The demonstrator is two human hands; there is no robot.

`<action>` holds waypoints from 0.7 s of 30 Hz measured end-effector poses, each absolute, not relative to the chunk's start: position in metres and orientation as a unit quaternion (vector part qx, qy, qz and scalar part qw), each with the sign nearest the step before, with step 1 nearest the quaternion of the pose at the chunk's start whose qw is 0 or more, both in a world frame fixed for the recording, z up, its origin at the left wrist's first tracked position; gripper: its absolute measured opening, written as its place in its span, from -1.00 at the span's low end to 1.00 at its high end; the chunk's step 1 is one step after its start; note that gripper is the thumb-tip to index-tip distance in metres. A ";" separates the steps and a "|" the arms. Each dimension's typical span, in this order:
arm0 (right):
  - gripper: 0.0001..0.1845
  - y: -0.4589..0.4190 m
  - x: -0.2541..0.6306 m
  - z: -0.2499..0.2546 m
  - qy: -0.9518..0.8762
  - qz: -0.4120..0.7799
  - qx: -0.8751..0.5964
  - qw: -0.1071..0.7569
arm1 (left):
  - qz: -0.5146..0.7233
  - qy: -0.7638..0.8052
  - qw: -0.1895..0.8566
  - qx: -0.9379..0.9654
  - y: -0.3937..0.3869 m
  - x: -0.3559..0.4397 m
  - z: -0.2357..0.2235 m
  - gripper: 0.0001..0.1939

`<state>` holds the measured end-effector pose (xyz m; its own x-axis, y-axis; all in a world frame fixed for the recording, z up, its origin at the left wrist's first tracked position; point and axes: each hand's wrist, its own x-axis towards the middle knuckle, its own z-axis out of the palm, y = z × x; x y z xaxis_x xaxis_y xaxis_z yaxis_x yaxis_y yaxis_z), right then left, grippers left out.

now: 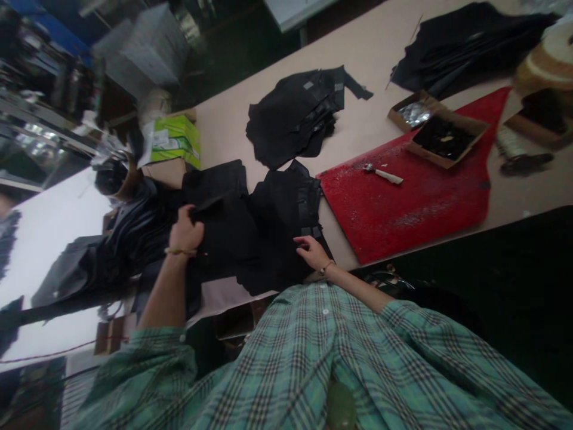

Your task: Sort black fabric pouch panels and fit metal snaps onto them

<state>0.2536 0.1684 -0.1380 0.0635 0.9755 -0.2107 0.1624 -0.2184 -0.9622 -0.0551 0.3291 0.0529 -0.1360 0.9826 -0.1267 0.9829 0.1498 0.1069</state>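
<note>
Black fabric pieces (277, 233) lie spread and overlapping on the table in front of me. My left hand (187, 230) is closed on the left edge of a black fabric piece, which rises in a small fold by the fingers. On the right end of the same fabric rests my right hand (312, 252), its fingers stretched out and holding nothing. Small grey tabs show along that right end. Farther back sits another stack of black fabric pieces (293, 116).
To the right lies a red board (416, 197) bearing a small white-handled tool (387, 175) and an open cardboard box (447, 140) of dark parts. A green box (176, 140) and a heap of dark cloth (138, 221) stand left. More black fabric (465, 51) is piled at far right.
</note>
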 end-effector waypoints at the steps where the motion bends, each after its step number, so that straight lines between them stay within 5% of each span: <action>1: -0.61 0.168 0.258 -0.142 -0.446 0.466 -0.643 0.412 | -0.019 0.762 0.021 0.647 0.346 -0.066 0.075 -0.23; 4: -0.60 0.165 0.273 -0.155 -0.388 0.430 -0.711 0.399 | -0.071 0.767 -0.129 0.624 0.395 -0.078 0.121 -0.04; 7: -0.58 0.161 0.283 -0.163 -0.358 0.441 -0.730 0.379 | -0.092 0.755 -0.172 0.627 0.439 -0.066 0.120 -0.26; 10: -0.57 0.157 0.289 -0.165 -0.346 0.455 -0.738 0.359 | -0.095 0.726 -0.132 0.668 0.467 -0.043 0.083 -0.63; 16: -0.62 0.150 0.292 -0.168 -0.311 0.498 -0.730 0.349 | -0.155 0.734 0.019 0.661 0.458 -0.005 -0.002 -0.84; 21: -0.62 0.149 0.288 -0.168 -0.302 0.517 -0.725 0.340 | -0.062 0.742 0.033 0.666 0.493 -0.035 0.022 -0.99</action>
<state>0.2880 0.1491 -0.1681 0.2826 0.7896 -0.5447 0.0850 -0.5862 -0.8057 -0.0351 0.4930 0.0218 -0.1098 0.9852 -0.1317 0.9934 0.1045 -0.0469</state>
